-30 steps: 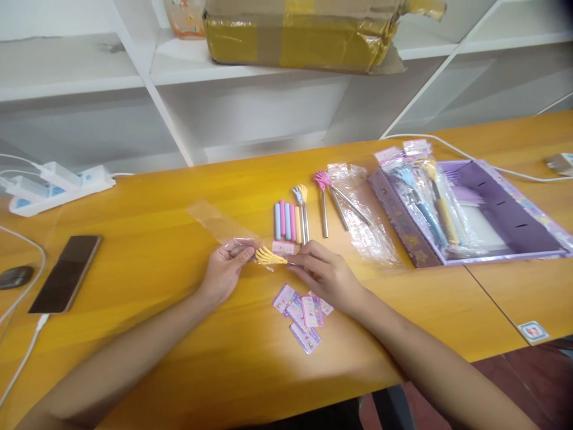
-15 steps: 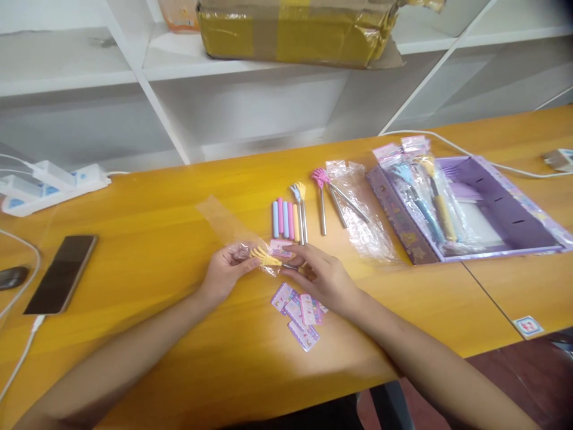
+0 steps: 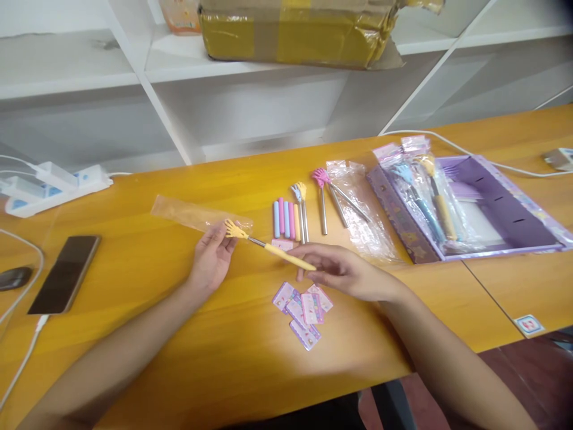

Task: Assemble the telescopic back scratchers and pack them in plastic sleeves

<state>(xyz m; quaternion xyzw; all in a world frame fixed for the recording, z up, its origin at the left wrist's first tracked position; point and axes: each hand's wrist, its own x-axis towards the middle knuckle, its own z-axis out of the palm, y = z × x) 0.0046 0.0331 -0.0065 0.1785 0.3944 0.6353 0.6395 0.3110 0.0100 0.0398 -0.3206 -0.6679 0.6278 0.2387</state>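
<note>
A yellow back scratcher (image 3: 290, 257) with a hand-shaped head, short metal rod and yellow grip slants across the middle of the head view. My left hand (image 3: 211, 257) is closed at its head end. My right hand (image 3: 344, 272) grips the other end between thumb and fingers. Behind my left hand a clear plastic sleeve (image 3: 188, 215) stretches to the left. Just beyond the hands lie several pink, blue and yellow tubes (image 3: 286, 219), beside blue and yellow scratcher heads (image 3: 298, 191) on metal rods. Several printed cards (image 3: 304, 310) overlap in front of my right hand.
Pink scratchers (image 3: 321, 176) on metal rods lie near crumpled clear wrappers (image 3: 362, 209). On the right, wrapped scratchers (image 3: 425, 197) rest over a purple box (image 3: 514, 209). A phone (image 3: 65, 275) and power strip (image 3: 58, 188) are at left; a taped carton (image 3: 295, 33) sits on the shelf.
The back scratcher is now out of its clear sleeve, its yellow grip in full view. My left hand has moved left and up; the sleeve now lies further left. My right hand has shifted right.
</note>
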